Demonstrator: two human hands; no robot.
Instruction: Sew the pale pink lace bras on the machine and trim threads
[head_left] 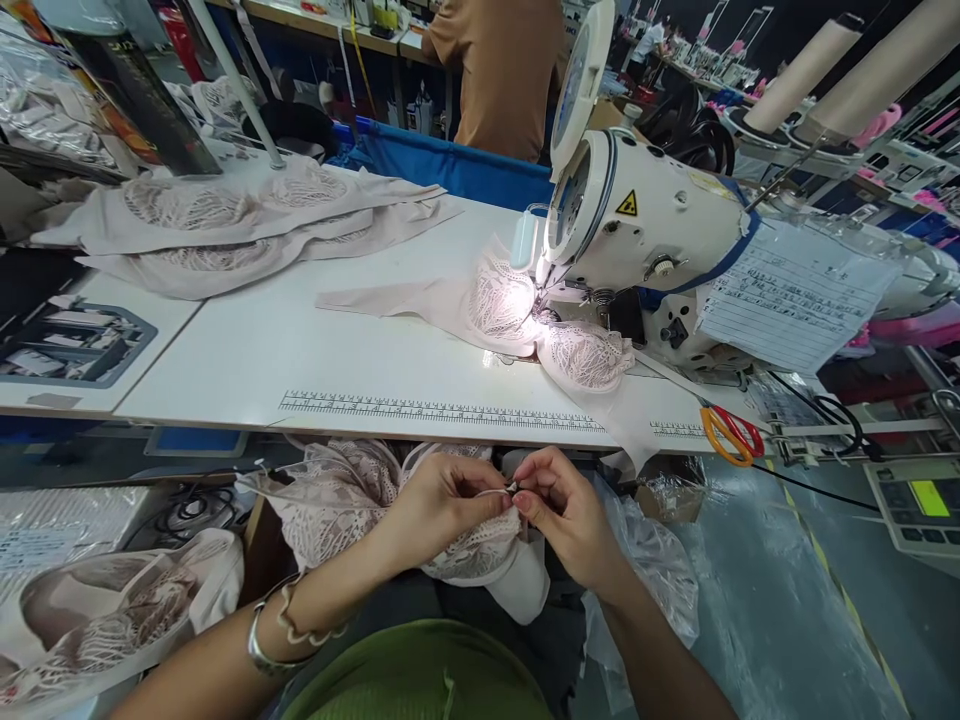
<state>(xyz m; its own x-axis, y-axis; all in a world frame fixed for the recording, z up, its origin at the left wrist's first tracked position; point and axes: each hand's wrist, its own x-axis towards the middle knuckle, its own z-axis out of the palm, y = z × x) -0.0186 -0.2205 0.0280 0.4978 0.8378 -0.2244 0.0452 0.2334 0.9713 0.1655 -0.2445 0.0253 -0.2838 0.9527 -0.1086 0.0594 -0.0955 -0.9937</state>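
Both of my hands are closed in a pinch over my lap, fingertips almost meeting. My left hand [454,492] grips a thin pale edge of a beige lace bra [491,555] that hangs beneath the fingers. From the other side, my right hand [566,515] pinches the same spot; a tiny dark and white bit between the fingertips is too small to name. Another lace bra [589,358] lies on the white table [247,350], under the lit needle area of a sewing machine [645,215].
Stacked bras [225,235] lie at the table's left. Orange and red-handled scissors [731,435] sit by the right front edge, near a control box [919,500]. More bras [120,620] rest at lower left, and clear plastic [652,570] hangs at right. A person [499,75] is beyond the table.
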